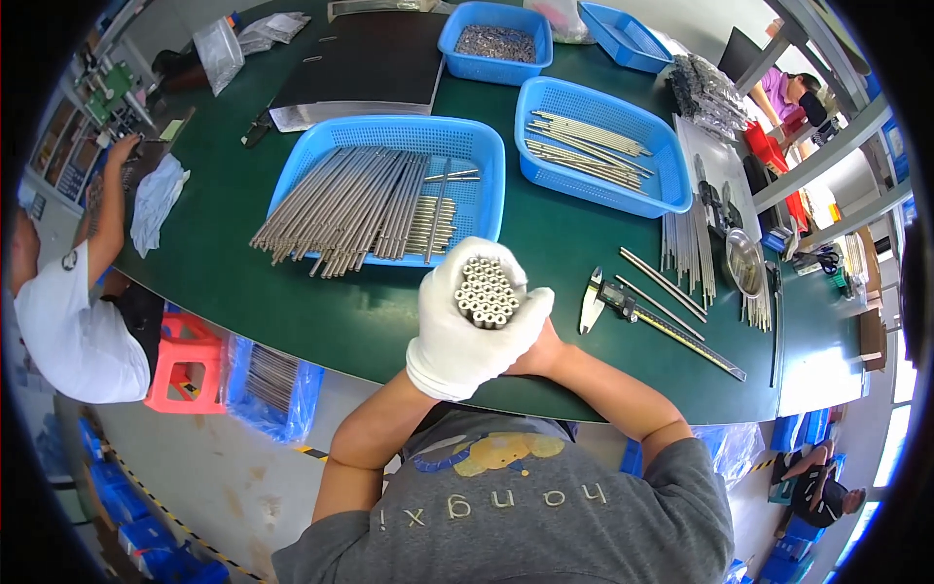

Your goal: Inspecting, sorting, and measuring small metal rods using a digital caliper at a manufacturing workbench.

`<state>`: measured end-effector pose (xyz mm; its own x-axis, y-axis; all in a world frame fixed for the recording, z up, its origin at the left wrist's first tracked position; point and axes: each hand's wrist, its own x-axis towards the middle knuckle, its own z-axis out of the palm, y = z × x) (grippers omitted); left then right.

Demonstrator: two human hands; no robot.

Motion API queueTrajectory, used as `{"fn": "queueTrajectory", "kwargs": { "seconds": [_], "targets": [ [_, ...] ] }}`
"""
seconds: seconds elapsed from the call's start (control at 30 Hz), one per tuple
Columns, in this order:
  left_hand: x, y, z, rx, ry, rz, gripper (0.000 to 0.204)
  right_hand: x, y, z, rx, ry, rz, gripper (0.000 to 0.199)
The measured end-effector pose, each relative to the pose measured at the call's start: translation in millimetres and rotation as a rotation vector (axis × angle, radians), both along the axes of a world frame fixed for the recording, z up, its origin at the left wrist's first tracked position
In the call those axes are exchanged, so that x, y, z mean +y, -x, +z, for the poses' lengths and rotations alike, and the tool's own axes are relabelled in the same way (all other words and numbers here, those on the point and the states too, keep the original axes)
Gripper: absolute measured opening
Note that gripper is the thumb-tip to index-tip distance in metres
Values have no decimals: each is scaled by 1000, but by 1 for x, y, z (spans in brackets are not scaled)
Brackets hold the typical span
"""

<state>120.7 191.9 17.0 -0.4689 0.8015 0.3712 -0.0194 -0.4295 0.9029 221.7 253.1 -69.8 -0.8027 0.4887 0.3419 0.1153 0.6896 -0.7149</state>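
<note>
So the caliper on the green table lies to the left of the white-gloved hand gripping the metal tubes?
Not quite: the head view shows the caliper on the green table to the right of the white-gloved left hand gripping the metal tubes.

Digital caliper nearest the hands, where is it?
Head view: the digital caliper lies on the green table, right of the held tube bundle, on the near side of the loose rods.
</note>
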Motion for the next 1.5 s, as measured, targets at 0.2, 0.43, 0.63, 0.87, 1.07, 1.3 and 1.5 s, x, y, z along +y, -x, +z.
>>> {"fn": "queueTrajectory", "kwargs": {
  "seconds": [0.2,0.43,0.63,0.87,1.07,1.3,1.5],
  "targets": [
    [-12,-1,4,201,19,-85,19,9,0,-1,112,131,79,28],
    [-1,-3,3,256,1,-141,18,12,-3,-5,-68,59,17,40],
    [4,-2,-5,200,30,-143,17,14,-4,-9,-99,31,18,49],
    [3,-3,-10,202,13,-137,18,26,-26,46,-268,-35,206,62],
    [3,-3,-8,181,35,-111,19,45,-46,122,-257,-108,6,41],
    [3,-3,-7,179,44,-132,20,26,-46,156,38,-209,44,23],
    [3,-1,-10,199,-8,-162,19,18,-42,156,136,-302,118,22]
  ]
}}
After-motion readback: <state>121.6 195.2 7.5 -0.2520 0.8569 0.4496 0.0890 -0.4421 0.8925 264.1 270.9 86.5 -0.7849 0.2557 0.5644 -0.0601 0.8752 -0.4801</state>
